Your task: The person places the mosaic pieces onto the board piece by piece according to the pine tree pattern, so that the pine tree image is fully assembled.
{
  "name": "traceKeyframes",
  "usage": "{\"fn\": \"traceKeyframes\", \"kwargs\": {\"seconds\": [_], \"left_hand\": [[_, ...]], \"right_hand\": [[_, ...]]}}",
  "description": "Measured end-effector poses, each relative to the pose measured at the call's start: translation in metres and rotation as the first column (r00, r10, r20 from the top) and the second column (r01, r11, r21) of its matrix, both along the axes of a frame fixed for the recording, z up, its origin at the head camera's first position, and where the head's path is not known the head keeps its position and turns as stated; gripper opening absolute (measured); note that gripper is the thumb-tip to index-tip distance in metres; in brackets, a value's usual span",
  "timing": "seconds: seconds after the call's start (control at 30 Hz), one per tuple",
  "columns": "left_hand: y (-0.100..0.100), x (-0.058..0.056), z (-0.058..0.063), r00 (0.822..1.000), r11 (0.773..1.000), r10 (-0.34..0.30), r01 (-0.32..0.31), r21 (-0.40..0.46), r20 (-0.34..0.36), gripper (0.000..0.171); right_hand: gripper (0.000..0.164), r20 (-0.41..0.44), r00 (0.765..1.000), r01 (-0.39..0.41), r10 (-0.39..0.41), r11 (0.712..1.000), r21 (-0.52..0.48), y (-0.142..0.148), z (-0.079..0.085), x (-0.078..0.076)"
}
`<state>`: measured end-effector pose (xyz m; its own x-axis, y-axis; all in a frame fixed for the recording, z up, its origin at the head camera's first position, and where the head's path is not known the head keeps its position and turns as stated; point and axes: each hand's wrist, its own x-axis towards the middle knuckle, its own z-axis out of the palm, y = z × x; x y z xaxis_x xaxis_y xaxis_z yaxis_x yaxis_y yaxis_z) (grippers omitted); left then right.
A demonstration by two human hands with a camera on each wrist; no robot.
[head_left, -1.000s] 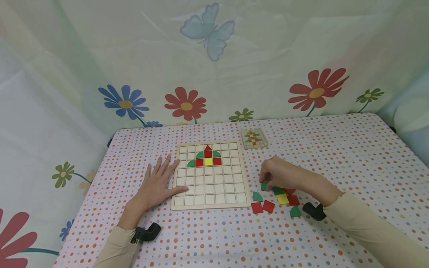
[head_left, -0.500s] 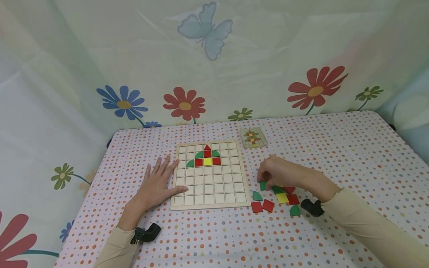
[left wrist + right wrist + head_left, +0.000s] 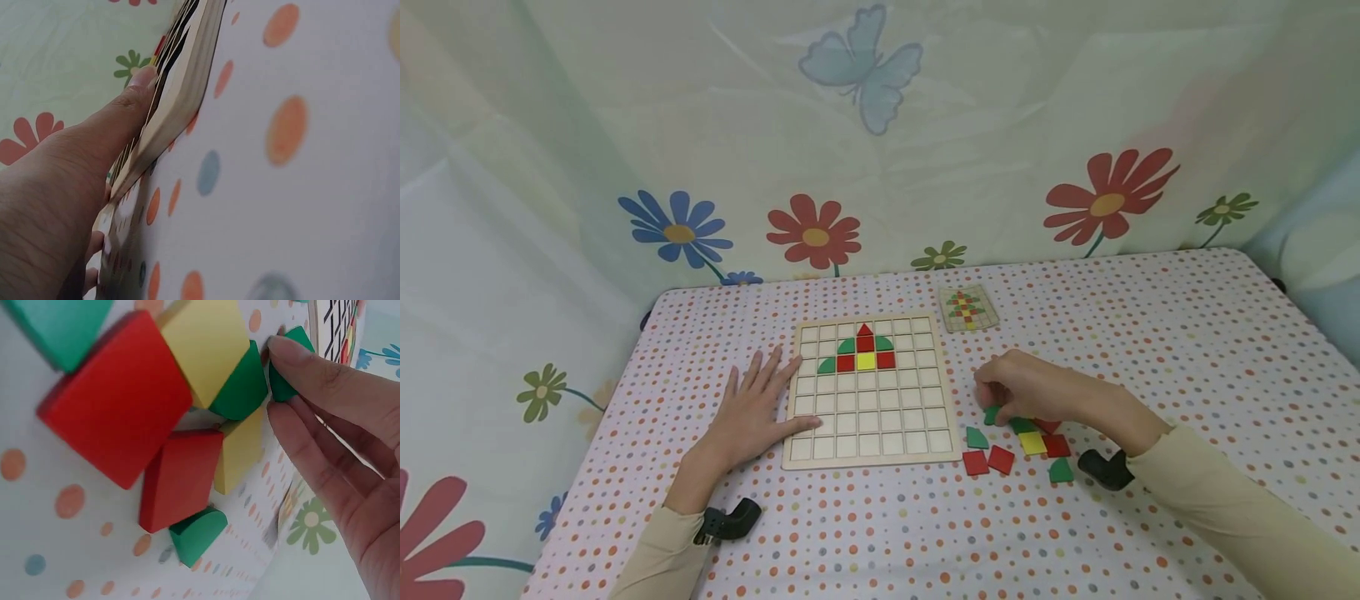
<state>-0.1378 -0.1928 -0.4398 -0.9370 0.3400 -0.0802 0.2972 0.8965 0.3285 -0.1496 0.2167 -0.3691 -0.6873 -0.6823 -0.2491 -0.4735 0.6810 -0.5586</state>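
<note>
A small green piece [image 3: 991, 414] (one curved edge, quarter-round as far as the wrist view shows) lies on the dotted cloth just right of the wooden grid board [image 3: 871, 390], near its lower right corner. It sits at the board-side end of a cluster of loose red, yellow and green pieces [image 3: 1033, 444], touching another green one, pinched by the right hand [image 3: 1026, 387].

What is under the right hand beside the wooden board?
Under the right hand lies a green piece, its fingertips touching it, beside a loose heap of red, yellow and green pieces. The hand covers part of the heap, so any pieces beneath it are hidden.
</note>
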Motion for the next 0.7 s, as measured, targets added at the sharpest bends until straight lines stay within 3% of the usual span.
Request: {"fn": "traceKeyframes", "kwargs": {"seconds": [0.13, 0.37, 0.7], "left_hand": [[-0.001, 0.0, 0.0, 1.0, 1.0, -0.002, 0.002, 0.0, -0.008, 0.104], [-0.002, 0.0, 0.0, 1.0, 1.0, -0.001, 0.001, 0.004, -0.007, 0.103], [0.0, -0.001, -0.001, 1.0, 1.0, -0.004, 0.004, 0.012, -0.005, 0.103]], "right_hand": [[0.023, -0.036, 0.999, -0.017, 0.017, 1.0, -0.022, 0.001, -0.003, 0.001], [0.019, -0.169, 0.986, -0.016, 0.009, 0.999, -0.043, -0.007, -0.006, -0.004], [0.015, -0.184, 0.977, 0.075, -0.109, 0.98, -0.183, -0.031, -0.007, -0.02]]}}
